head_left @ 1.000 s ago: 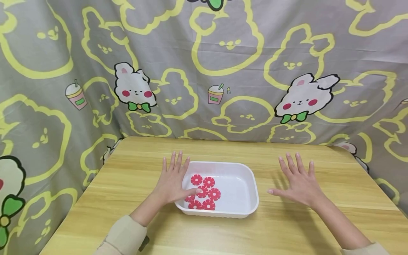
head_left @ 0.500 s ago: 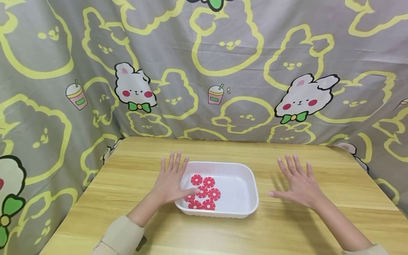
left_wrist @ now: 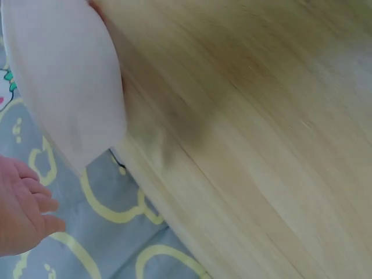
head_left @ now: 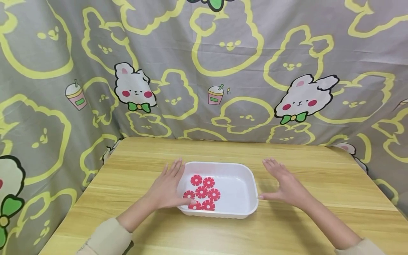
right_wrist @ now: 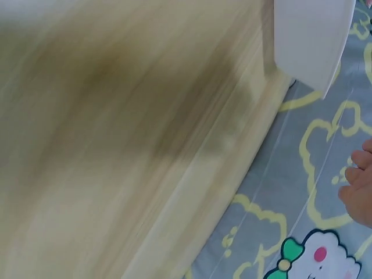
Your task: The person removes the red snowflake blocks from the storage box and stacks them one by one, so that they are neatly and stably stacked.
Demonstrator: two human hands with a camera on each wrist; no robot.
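Note:
A white rectangular plastic tray sits on the table, with several red notched flower-shaped discs in its left half. My left hand is at the tray's left end, fingers straight along the outside and thumb reaching over the near left corner above the discs. My right hand is held at the right end, fingers extended, its thumb tip right at the rim. Neither hand's fingers are curled. The left wrist view shows the tray wall beside the left fingers; the right wrist view shows the opposite wall.
The wood-grain table extends around the tray on all sides. A grey curtain printed with yellow outlines and rabbits hangs behind the table and along its left side.
Both hands have changed from spread fingers to narrower ones. The right hand has moved left to the tray's end, and the left hand has lowered beside its left end. The tray stays put.

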